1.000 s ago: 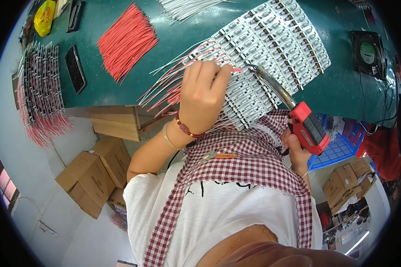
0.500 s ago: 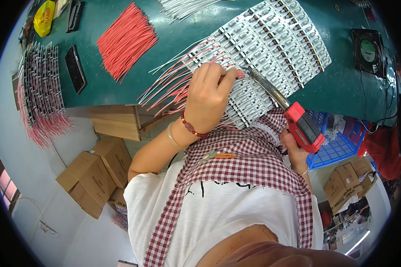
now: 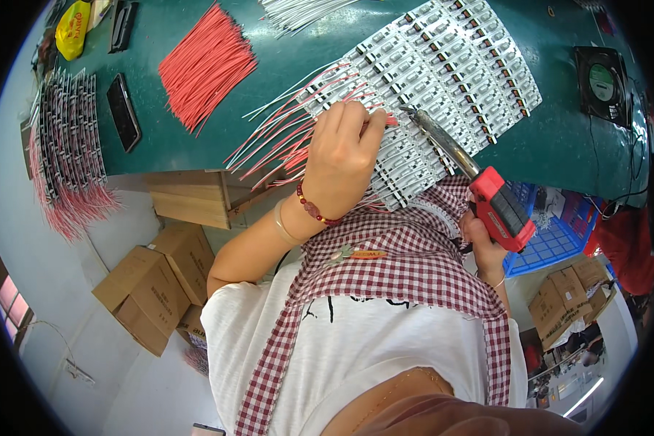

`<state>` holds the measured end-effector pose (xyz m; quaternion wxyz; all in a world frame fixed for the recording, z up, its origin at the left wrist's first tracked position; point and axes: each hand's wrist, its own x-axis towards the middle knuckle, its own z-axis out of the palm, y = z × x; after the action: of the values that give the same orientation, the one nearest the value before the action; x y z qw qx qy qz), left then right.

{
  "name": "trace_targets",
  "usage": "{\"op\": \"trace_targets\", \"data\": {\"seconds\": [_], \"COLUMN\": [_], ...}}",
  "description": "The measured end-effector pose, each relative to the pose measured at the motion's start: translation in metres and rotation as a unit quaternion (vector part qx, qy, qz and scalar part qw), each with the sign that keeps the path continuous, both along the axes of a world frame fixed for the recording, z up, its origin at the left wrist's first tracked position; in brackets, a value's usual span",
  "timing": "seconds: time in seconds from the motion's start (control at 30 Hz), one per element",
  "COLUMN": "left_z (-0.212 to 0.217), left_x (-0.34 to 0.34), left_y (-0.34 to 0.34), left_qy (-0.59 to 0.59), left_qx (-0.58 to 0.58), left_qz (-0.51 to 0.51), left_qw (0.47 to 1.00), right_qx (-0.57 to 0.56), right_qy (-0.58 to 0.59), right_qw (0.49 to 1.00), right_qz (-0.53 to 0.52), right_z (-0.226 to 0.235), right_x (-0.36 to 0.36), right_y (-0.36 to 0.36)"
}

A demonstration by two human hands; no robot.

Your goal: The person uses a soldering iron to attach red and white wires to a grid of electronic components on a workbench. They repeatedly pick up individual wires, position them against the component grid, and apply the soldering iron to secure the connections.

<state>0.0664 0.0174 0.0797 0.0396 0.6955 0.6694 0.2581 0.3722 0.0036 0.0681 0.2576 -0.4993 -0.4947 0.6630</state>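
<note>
- The soldering iron [image 3: 450, 149] has swung in since the earlier frame; its tip now is just right of the left hand [image 3: 341, 156].
- Left hand presses flat, fingers together, on the boards [image 3: 443, 80], probably to steady a wire [image 3: 389, 120].
- Right hand [image 3: 483, 251], near, is clamped on the one iron's red handle.
- One red wire bundle [image 3: 207, 65] lies far left.

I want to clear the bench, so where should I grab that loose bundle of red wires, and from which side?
Grip the red wire bundle across its middle, coming from above. The strands lie flat and parallel on the green mat, fanned at the ends, so a mid-length pinch probably keeps them together.
</note>
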Motion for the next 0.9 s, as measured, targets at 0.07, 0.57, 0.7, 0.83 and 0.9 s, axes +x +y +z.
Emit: {"op": "trace_targets", "data": {"seconds": [0.07,0.57,0.7,0.83,0.9], "left_z": [-0.001,-0.003,-0.005,-0.005,-0.004], "left_x": [0.001,0.000,0.000,0.000,0.001], "left_y": [0.001,-0.002,-0.002,-0.002,-0.002], "left_qy": [0.000,-0.008,-0.011,-0.013,-0.011], "left_qx": [0.007,0.021,0.026,0.024,0.021], "left_qz": [-0.004,-0.013,-0.008,-0.002,0.000], "left_qw": [1.000,1.000,1.000,1.000,1.000], "right_qx": [0.006,0.093,0.154,0.263,0.208], "right_qy": [-0.008,-0.113,-0.150,-0.170,-0.166], "right_qw": [1.000,0.988,0.974,0.944,0.959], "right_qz": [0.001,0.044,0.077,0.103,0.093], "right_z": [-0.003,-0.004,-0.002,-0.001,-0.001], "right_x": [0.003,-0.013,-0.013,-0.021,-0.020], "right_y": [-0.002,0.004,0.005,0.011,0.009]}}
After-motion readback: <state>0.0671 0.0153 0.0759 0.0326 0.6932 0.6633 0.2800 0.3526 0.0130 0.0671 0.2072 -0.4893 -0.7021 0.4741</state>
